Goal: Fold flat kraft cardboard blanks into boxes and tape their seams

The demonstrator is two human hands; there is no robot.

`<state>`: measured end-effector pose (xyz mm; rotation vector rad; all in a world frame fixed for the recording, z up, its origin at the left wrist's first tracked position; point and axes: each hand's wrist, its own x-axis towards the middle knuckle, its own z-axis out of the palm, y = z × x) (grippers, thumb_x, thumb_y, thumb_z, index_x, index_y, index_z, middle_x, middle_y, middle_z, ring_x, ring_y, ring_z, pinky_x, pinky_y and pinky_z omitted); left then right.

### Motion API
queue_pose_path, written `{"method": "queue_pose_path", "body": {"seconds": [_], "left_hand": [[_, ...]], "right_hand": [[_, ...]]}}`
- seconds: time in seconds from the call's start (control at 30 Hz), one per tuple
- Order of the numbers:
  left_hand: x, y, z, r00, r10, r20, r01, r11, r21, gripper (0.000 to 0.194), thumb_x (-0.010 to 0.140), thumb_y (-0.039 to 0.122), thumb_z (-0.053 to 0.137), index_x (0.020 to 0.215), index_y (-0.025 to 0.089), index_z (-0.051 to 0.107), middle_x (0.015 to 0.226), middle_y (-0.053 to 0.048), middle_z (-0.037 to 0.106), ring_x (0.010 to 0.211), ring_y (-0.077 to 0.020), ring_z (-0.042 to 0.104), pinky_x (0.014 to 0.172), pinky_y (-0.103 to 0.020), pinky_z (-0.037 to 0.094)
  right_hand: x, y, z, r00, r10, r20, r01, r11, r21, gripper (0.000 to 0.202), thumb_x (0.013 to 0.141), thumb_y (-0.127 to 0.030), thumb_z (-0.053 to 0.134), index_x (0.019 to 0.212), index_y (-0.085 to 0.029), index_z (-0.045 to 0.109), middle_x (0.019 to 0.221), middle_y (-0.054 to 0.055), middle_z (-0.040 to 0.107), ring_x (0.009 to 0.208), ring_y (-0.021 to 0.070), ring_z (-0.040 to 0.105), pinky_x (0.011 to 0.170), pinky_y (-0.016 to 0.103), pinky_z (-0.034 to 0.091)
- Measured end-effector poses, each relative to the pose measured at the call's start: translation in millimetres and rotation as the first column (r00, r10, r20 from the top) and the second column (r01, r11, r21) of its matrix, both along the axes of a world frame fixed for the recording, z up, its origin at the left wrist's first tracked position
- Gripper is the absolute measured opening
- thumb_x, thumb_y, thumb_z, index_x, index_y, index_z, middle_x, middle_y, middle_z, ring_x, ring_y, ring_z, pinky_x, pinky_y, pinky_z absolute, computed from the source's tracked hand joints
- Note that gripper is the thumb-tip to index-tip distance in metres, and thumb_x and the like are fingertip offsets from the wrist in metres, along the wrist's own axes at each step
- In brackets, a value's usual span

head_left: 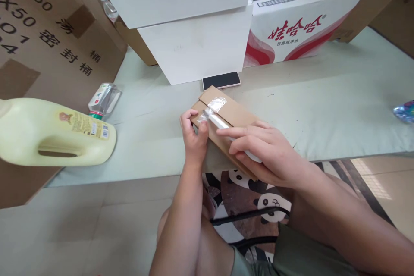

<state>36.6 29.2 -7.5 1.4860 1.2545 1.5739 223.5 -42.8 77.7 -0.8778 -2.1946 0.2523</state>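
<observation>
White cartons [197,47] stand on a pale tabletop [307,108] across the top of the frame as I watch remotely. At center, the left hand [195,138] clamps thumb and fingers on a cardboard box [237,114], while the right hand [268,151] has its fingers closed around a slim white tool [220,122], its tip by the clear tape [217,103]. A phone [221,80] lies just beyond.

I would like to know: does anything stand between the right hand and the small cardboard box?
Only the slim white tool that the right hand holds; its tip is at the clear tape on the small cardboard box. Nothing else visible stands between; the left hand grips the box's far end.
</observation>
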Motion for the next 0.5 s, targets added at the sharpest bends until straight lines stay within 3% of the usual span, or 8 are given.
{"method": "queue_pose_path", "body": {"seconds": [0.2, 0.5], "left_hand": [[0.8, 0.2, 0.4, 1.0, -0.012, 0.013, 0.012, 1.0, 0.004, 0.03, 0.086, 0.046, 0.062, 0.106, 0.026, 0.053, 0.106, -0.006, 0.053, 0.108, -0.0237, 0.053, 0.095, -0.038, 0.044], [1.5, 0.9, 0.9, 1.0, 0.011, -0.026, -0.012, 1.0, -0.013, 0.028, 0.085, 0.039, 0.061, 0.108, 0.025, 0.053, 0.107, -0.005, 0.053, 0.109, -0.0238, 0.053, 0.096, -0.037, 0.043]], "right_hand": [[-3.6, 0.3, -2.8, 1.0, -0.004, -0.023, 0.005, 0.998, 0.055, 0.01, 0.097, -0.015, 0.045, 0.092, -0.023, 0.049, 0.104, 0.002, 0.075, 0.074, 0.0128, 0.062, 0.069, 0.031, 0.036], [-2.8, 1.0, -1.8, 0.999, -0.001, -0.039, 0.003, 0.999, 0.047, 0.014, 0.093, -0.01, 0.044, 0.091, -0.023, 0.048, 0.093, 0.0, 0.071, 0.073, 0.0113, 0.06, 0.067, 0.028, 0.035]]}}
